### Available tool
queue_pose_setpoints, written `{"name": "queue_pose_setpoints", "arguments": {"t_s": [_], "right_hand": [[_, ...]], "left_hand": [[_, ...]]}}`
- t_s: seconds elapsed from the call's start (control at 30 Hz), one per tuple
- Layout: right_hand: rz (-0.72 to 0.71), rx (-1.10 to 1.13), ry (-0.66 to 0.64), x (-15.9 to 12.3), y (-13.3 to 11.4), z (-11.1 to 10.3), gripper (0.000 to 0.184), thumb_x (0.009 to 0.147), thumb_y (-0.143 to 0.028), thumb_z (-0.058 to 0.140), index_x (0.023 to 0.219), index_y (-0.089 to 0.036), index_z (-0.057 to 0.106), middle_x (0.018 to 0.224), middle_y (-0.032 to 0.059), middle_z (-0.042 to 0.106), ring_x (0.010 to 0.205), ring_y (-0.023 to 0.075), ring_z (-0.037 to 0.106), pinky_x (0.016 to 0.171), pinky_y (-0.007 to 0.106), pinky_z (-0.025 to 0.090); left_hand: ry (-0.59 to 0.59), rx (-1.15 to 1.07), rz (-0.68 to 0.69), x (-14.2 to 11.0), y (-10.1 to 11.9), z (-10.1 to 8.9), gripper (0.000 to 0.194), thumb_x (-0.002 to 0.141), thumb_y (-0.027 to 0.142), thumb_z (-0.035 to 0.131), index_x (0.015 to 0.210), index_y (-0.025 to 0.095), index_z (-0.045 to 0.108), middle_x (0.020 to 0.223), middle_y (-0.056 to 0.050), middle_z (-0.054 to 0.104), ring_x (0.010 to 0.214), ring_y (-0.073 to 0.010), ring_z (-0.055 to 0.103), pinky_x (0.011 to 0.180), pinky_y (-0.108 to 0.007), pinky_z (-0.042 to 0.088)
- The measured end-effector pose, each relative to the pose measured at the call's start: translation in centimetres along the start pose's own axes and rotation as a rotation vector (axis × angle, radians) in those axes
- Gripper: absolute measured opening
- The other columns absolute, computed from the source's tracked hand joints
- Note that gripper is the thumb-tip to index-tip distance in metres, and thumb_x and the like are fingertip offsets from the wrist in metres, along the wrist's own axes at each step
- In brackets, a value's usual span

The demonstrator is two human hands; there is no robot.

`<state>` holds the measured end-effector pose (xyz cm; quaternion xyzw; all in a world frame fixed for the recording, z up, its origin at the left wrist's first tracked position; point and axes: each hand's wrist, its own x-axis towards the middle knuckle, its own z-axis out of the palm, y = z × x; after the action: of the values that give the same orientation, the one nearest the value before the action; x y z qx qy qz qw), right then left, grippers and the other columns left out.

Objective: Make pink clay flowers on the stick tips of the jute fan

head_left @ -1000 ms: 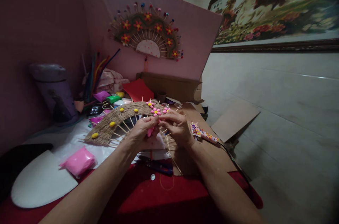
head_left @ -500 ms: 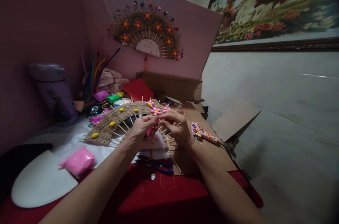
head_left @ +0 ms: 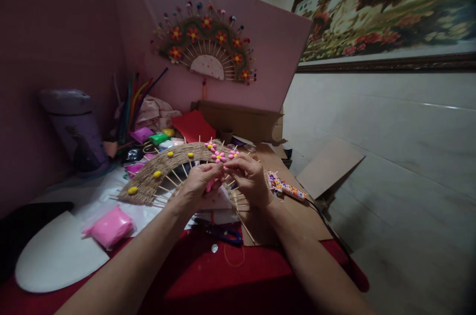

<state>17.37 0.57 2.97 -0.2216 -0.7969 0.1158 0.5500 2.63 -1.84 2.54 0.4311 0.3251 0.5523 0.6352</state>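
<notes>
Both hands meet over the lower middle of a half-round twine-and-stick fan point(head_left: 143, 183). My left hand point(head_left: 203, 180) is closed, with a lump of pink clay point(head_left: 210, 184) held below its fingertips. Thumb and fingers of my right hand point(head_left: 246, 176) are pinched together against the left fingertips; a tiny bit of pink shows between the two hands, mostly hidden. On the fan's band sit pink clay flowers point(head_left: 218, 157) with yellow centres, just beyond my fingers. Further left along the band are several yellow clay dots point(head_left: 156, 174) without petals.
A flower-patterned glue gun point(head_left: 286, 187) lies on cardboard point(head_left: 297, 220) at the right. Blue-handled scissors point(head_left: 226, 233) rest below my hands. A bag of pink clay point(head_left: 110, 226) and a white half-round board point(head_left: 55, 255) are at the left. A finished fan point(head_left: 207, 64) hangs behind.
The hands stay in nearly the same place, fingertips together, with only slight finger motion. The pink clay in the left hand shows a little less. Nothing else has visibly moved.
</notes>
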Motion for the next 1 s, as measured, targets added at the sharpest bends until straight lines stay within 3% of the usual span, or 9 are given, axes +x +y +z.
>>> {"name": "queue_pose_setpoints", "arguments": {"t_s": [0.4, 0.6, 1.0], "right_hand": [[0.001, -0.008, 0.013, 0.22, -0.10, -0.24, 0.004, 0.079, -0.020, 0.064, 0.081, -0.020, 0.068, 0.075, 0.0013, 0.059, 0.069, 0.0119, 0.054, 0.061, 0.026, 0.045], [-0.007, -0.002, -0.012, 0.19, -0.10, -0.26, 0.006, 0.078, -0.018, 0.065, 0.084, -0.020, 0.066, 0.075, 0.0010, 0.058, 0.070, 0.0123, 0.053, 0.061, 0.026, 0.044], [-0.007, 0.021, 0.012, 0.29, -0.26, -0.37, 0.007, 0.081, -0.019, 0.063, 0.084, -0.021, 0.068, 0.076, 0.0016, 0.061, 0.072, 0.0134, 0.055, 0.064, 0.028, 0.045]], "left_hand": [[0.067, -0.033, 0.040, 0.21, 0.02, -0.03, 0.035, 0.056, 0.040, 0.078, 0.060, 0.011, 0.060, 0.047, 0.000, 0.054, 0.032, -0.0012, 0.033, 0.032, -0.016, 0.015], [0.004, -0.013, 0.041, 0.09, 0.03, 0.02, 0.036, 0.056, 0.040, 0.078, 0.054, 0.011, 0.058, 0.037, 0.004, 0.044, 0.028, -0.0004, 0.027, 0.031, -0.016, 0.013], [0.015, -0.052, 0.053, -0.03, 0.13, 0.03, 0.034, 0.058, 0.039, 0.078, 0.062, 0.010, 0.061, 0.045, 0.002, 0.051, 0.031, 0.0000, 0.029, 0.032, -0.015, 0.014]]}}
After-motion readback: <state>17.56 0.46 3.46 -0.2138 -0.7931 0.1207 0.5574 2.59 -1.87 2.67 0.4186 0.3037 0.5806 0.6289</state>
